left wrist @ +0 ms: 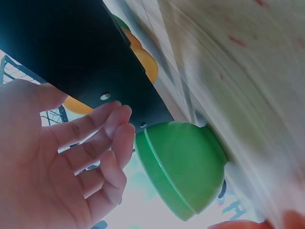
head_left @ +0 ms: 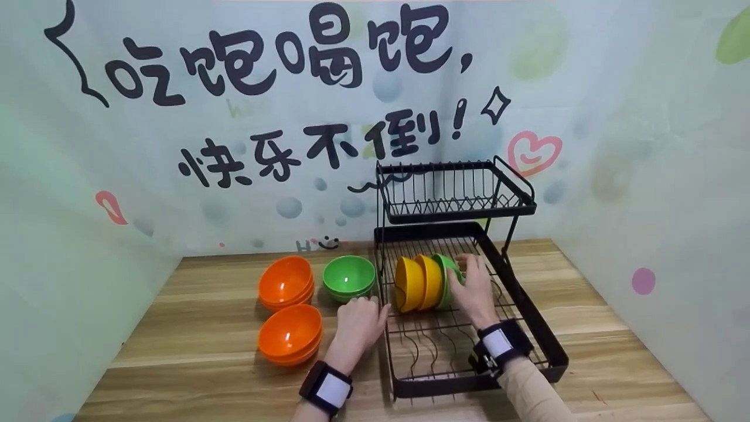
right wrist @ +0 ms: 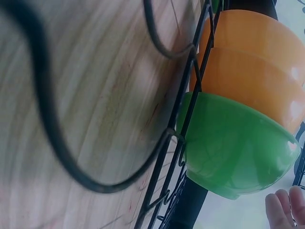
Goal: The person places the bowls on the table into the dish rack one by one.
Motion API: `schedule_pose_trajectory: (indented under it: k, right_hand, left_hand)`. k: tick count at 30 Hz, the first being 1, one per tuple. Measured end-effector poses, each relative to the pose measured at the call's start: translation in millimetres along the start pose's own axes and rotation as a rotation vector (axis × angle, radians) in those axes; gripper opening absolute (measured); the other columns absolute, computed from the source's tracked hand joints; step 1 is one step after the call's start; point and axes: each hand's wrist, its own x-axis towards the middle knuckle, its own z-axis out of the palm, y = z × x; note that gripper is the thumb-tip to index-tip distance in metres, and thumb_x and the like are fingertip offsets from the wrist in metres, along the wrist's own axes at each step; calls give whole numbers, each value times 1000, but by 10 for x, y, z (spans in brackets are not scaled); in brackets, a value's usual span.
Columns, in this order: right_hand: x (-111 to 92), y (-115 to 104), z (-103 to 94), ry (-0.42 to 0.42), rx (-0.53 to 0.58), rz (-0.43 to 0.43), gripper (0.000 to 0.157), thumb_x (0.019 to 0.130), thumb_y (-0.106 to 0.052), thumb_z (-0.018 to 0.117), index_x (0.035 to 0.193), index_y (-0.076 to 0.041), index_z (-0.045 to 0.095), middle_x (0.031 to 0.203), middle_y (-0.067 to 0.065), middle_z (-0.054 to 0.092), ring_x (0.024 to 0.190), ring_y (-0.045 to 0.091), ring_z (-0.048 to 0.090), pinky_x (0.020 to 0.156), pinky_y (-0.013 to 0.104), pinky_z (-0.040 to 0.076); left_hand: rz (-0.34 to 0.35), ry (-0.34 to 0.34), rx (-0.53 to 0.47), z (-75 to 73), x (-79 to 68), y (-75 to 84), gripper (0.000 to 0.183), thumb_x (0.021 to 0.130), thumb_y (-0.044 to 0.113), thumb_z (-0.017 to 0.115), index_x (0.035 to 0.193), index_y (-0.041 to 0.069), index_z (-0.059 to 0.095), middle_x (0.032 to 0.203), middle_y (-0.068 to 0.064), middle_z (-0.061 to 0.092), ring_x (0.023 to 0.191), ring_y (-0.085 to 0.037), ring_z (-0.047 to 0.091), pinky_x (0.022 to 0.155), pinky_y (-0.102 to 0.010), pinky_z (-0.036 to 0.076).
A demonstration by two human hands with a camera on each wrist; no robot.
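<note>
In the head view my right hand [head_left: 473, 290] is at a green bowl [head_left: 444, 281] standing on its side in the black dish rack [head_left: 469, 384]. The right wrist view shows its fingertips [right wrist: 283, 207] apart from the base of that green bowl [right wrist: 238, 148]. Two yellow bowls [head_left: 409, 284] stand on edge just left of it. My left hand [head_left: 360, 322] is beside the rack's left edge, its fingers loosely bent and holding nothing in the left wrist view. Just beyond it, stacked green bowls [head_left: 348, 275] sit upright on the table.
Two stacks of orange bowls, a far stack [head_left: 286, 282] and a near stack [head_left: 291, 333], stand at the left on the wooden table [head_left: 193, 328]. An upper wire shelf [head_left: 457, 215] overhangs the back of the rack. Printed curtains [head_left: 281, 123] surround the table's back and sides.
</note>
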Motion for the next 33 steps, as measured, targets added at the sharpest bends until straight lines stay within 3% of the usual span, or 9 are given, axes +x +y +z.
schedule_pose_trajectory:
  k: [6,11,16,23,33]
  right_hand:
    - [-9,30,11,9,19,-26,26,87,-5,60,108,7,56,103,24,56,95,36,59,86,47,52]
    - [-19,26,11,-7,21,-20,25,86,-5,61,108,7,56,101,23,57,94,38,59,86,47,52]
    - [-20,9,3,-4,6,-31,24,86,-5,61,107,6,56,100,22,57,93,36,59,85,45,51]
    - [-11,-3,4,1,-5,-44,23,86,-4,61,107,6,56,98,21,57,92,34,59,85,45,51]
    - [-7,1,4,-16,8,-36,24,86,-5,60,107,6,56,98,21,56,92,33,58,85,45,50]
  left_hand:
    - [21,138,39,84,95,-72,21,81,22,67,89,3,65,84,-14,67,77,-29,62,56,-41,53]
    - [41,265,91,185,179,-126,30,74,12,70,101,2,62,96,-15,63,89,-31,58,64,-39,52]
    - [24,323,133,278,231,-165,32,73,8,69,104,4,61,101,-14,64,97,-30,59,74,-43,50]
    - [-12,236,123,358,242,-222,43,65,7,75,106,2,61,101,-14,67,99,-30,62,96,-56,44]
    - [-24,149,152,340,235,-225,28,72,4,69,99,2,63,87,-13,70,90,-32,65,98,-56,43]
